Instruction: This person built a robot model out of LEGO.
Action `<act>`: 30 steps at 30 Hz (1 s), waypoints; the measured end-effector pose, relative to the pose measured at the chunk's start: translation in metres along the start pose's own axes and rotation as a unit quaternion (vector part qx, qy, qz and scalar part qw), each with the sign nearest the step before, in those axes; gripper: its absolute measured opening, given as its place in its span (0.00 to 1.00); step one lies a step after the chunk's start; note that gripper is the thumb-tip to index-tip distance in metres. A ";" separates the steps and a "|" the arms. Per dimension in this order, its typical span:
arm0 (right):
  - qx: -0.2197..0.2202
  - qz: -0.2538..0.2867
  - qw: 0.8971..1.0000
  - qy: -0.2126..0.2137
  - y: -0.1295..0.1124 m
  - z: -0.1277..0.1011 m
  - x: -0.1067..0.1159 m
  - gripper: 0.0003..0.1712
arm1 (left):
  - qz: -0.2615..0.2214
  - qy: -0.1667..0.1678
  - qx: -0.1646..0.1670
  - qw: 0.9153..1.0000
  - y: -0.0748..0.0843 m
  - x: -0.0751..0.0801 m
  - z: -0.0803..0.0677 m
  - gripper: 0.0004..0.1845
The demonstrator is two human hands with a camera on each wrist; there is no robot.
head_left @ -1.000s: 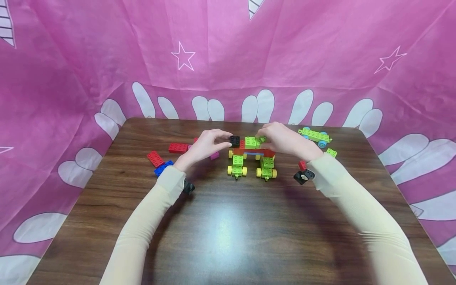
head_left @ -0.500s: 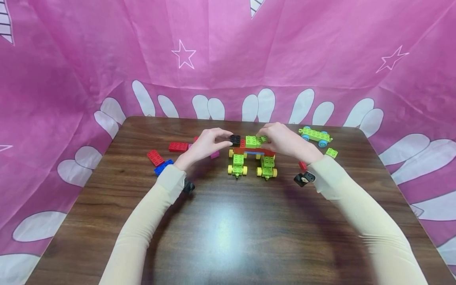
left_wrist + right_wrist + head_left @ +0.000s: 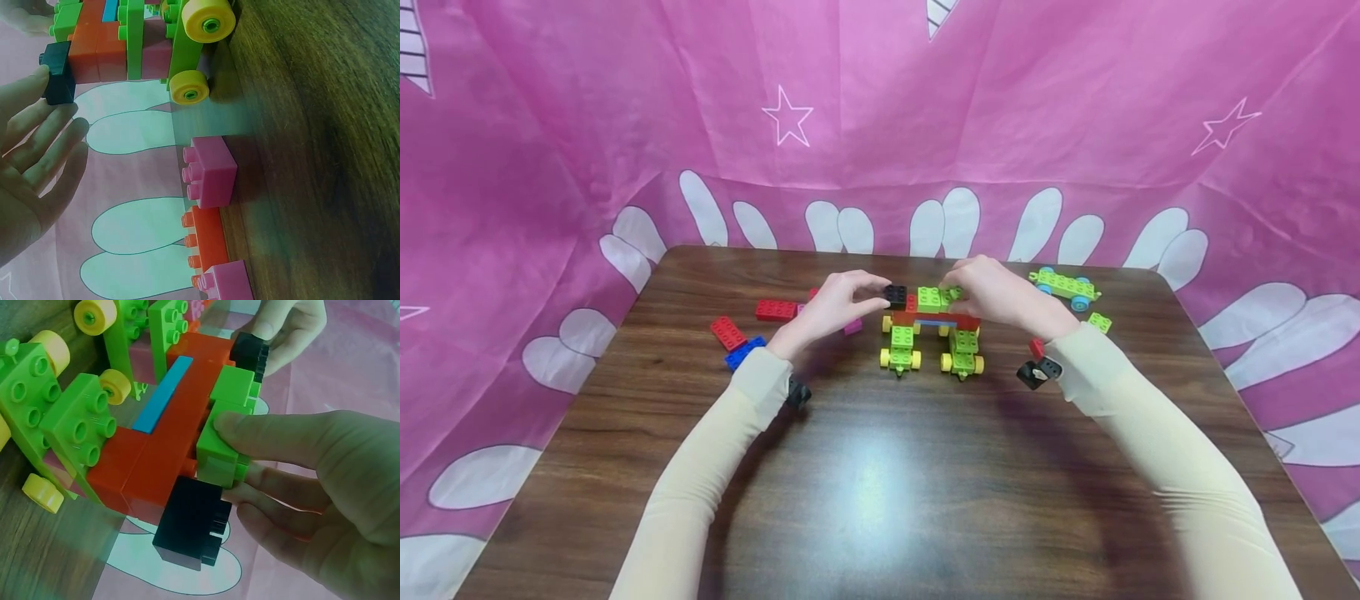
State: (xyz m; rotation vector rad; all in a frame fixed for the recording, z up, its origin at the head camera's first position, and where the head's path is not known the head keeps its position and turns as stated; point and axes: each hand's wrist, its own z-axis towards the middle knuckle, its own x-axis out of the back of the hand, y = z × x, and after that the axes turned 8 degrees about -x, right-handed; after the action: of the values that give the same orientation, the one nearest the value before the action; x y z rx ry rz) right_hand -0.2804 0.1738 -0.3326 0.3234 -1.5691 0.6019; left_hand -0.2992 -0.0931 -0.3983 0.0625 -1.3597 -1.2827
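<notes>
**Black brick seated at the left end, green brick steadied at the right**

Barely shifted since the earlier frames: only a slight upward creep of the right hand [image 3: 1000, 293] and the wrist-worn black piece [image 3: 1037, 372]; otherwise as before.

Judged to be mid-assembly: pressing a black brick [image 3: 894, 293] onto the left end of the brick model [image 3: 932, 325], which stands on its yellow wheels on the table [image 3: 880, 467] between both hands. Left hand [image 3: 838, 304] pinching that black brick between thumb and fingertips. Right hand curled onto the green brick [image 3: 928, 297] on top, thumb pressing its side (a bracing hold, by the look of it).

Next move probably calls for a firm downward push with the studs lined up, and a steady counter-hold so the wheels do not roll.

Seen only from the right wrist: a second black block [image 3: 190, 530] at the near end of the red beam [image 3: 156, 459], plus a blue strip [image 3: 162, 395]. Seen only from the left wrist: a pink brick [image 3: 209, 170] just beside a wheel, the lower fingers [image 3: 53, 165] fairly straight. Shown only from the head: loose red brick [image 3: 775, 310], blue brick [image 3: 743, 352], green wheeled chassis [image 3: 1063, 286] well apart.
</notes>
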 end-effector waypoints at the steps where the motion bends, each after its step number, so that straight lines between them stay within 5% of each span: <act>1: -0.002 0.001 1.000 0.001 0.000 0.000 0.000 0.16 | 0.001 0.000 0.000 1.000 0.000 0.000 0.000 0.21; 21: -0.024 0.037 0.999 0.005 0.010 -0.005 -0.006 0.17 | 0.022 -0.020 0.000 1.000 0.003 0.002 0.004 0.24; 30: -0.014 0.030 0.999 0.017 0.008 -0.003 -0.006 0.15 | 0.098 -0.047 -0.025 0.994 0.021 -0.012 0.031 0.27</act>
State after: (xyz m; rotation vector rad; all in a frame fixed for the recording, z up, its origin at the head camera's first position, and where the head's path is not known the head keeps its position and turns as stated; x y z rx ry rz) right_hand -0.2821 0.1811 -0.3397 0.2440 -1.5585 0.6282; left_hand -0.3056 -0.0579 -0.3822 -0.1643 -1.3764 -1.1653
